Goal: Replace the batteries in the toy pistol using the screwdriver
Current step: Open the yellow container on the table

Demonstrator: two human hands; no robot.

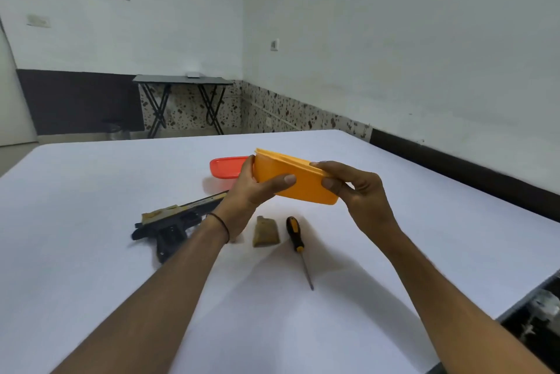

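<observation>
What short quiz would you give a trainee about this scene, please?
1. True or false: the screwdriver lies on the table, untouched.
2. What do the left hand and right hand hold together? A) a mug B) the orange container C) a battery
3. What lies between the toy pistol and the screwdriver?
Key: 1 true; 2 B; 3 the tan piece.

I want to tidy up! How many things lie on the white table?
4: toy pistol at left, tan piece and screwdriver in the middle, red lid behind the orange box in the left hand and right hand. The left wrist may hide more.
</observation>
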